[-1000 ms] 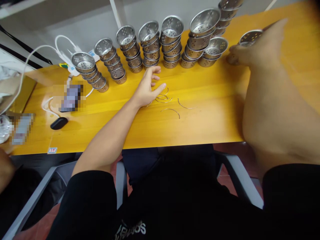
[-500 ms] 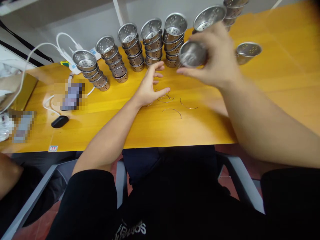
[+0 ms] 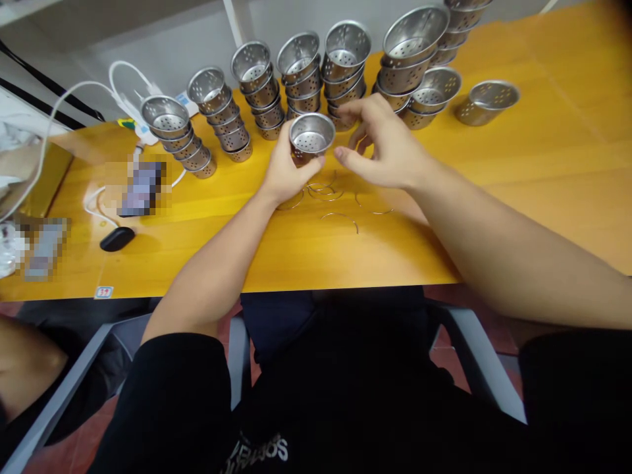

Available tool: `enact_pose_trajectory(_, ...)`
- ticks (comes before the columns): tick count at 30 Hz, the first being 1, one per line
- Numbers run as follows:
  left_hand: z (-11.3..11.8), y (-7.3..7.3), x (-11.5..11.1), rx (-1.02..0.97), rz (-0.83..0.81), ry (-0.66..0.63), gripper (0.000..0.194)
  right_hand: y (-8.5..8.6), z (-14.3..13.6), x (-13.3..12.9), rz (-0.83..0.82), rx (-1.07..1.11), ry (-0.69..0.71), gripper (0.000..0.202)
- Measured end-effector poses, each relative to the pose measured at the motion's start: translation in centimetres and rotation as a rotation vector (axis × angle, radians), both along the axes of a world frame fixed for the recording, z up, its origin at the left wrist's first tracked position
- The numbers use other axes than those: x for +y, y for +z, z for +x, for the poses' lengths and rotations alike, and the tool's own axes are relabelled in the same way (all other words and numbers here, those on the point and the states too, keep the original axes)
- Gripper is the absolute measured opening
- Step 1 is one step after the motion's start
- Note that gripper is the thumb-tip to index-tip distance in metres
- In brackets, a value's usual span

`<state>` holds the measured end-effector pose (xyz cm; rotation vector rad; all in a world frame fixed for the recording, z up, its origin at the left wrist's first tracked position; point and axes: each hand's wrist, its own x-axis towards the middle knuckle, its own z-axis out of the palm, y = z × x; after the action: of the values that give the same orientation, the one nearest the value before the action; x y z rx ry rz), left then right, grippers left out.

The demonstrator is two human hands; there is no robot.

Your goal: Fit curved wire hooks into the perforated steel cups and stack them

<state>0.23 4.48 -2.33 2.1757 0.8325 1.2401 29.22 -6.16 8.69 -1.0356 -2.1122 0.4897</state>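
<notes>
While the person's left hand curls around 1 perforated cup beyond the loose wires, presumably steadying it, the right hand hovers apart rightward, loosely spread; far stacks probably save space.

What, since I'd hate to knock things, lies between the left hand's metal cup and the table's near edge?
In the head view, several thin curved wires lie on the table between the cup in the left hand and that edge.
</notes>
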Motion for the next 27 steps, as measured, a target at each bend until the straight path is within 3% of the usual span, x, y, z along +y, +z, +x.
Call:
enact_pose_trajectory(3, -0.9, -0.2, 1.4, -0.048, -0.044, 0.105, 0.09, -0.6, 0.6, 0.5, -0.05, -0.171, 0.092, 0.056)
enact_pose_trajectory(6, -1.4, -0.3, 2.0, -0.064, -0.059, 0.142, 0.091, -1.8, -0.4, 0.6, -0.058, -0.298, 0.223, 0.053)
enact_pose_trajectory(11, -1.0, -0.6, 1.7, -0.035, -0.024, 0.09, 0.088, -2.5, -2.4, 0.4, -0.031, -0.438, 0.209, 0.019)
enact_pose_trajectory(19, -0.5, -1.2, 1.6, -0.008, 0.062, -0.046, 0.097, -1.1, -1.9, -0.5, 0.006, -0.577, 0.158, 0.013)
enact_pose_trajectory(27, -0.9, -2.1, 2.9, -0.026, 0.084, -0.05, 0.095, -1.6, -0.8, 0.4, -0.009, -0.386, 0.231, 0.008)
